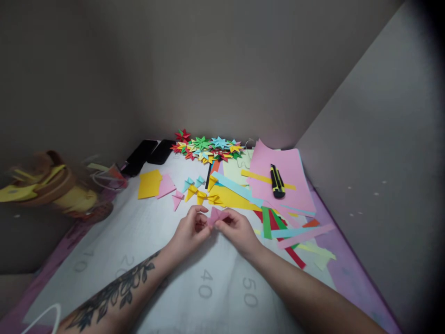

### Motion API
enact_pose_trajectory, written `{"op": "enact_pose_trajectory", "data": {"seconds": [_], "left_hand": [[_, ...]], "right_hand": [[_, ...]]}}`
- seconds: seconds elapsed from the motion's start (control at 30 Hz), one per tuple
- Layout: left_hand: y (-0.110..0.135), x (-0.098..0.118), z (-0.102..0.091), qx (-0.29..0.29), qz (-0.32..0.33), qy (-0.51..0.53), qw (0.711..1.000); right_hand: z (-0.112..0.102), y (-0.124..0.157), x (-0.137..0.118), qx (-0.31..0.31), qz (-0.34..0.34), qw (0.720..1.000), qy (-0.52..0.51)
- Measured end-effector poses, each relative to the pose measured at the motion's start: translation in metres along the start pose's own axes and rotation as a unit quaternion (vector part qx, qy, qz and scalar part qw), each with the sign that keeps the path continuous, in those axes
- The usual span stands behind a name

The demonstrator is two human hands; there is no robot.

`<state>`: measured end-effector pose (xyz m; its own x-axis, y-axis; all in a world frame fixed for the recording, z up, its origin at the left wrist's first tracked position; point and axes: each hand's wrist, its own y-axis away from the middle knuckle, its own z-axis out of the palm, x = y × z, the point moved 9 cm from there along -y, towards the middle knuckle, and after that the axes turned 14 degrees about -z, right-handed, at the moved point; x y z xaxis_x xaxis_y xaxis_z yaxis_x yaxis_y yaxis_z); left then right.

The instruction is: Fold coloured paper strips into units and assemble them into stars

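In front of me, my right hand (241, 232) pinches a small folded pink paper piece (215, 215) between thumb and fingers. From the other side, my left hand (191, 228) has its fingers curled and its thumb at the lower left edge of the same piece. Its index finger arches above, a little apart from the thumb. Just beyond the hands lie a folded pink piece (177, 200), several folded yellow pieces (200, 197) and folded light blue pieces (188, 183).
Coloured paper stars (202, 144) are heaped against the wall. A utility knife (277, 181) lies on pink sheets (274, 157). Paper strips (288, 232) spread at the right. Yellow squares (149, 183), dark flat objects (162, 151) and a blurred pot (59, 190) are at left.
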<state>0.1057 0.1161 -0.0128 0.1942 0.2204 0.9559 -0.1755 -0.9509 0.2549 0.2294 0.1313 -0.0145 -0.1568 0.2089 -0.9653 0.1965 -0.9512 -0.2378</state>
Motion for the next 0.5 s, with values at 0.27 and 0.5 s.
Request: {"op": "enact_pose_trajectory", "data": {"seconds": [0.27, 0.5], "left_hand": [[-0.002, 0.015, -0.005, -0.017, 0.024, -0.002, 1.000], [-0.003, 0.016, -0.003, -0.028, 0.038, 0.028, 0.999]], "right_hand": [[-0.009, -0.001, 0.000, 0.021, -0.008, 0.999, 0.044], [-0.007, 0.000, 0.001, 0.014, -0.007, 0.999, 0.048]]}}
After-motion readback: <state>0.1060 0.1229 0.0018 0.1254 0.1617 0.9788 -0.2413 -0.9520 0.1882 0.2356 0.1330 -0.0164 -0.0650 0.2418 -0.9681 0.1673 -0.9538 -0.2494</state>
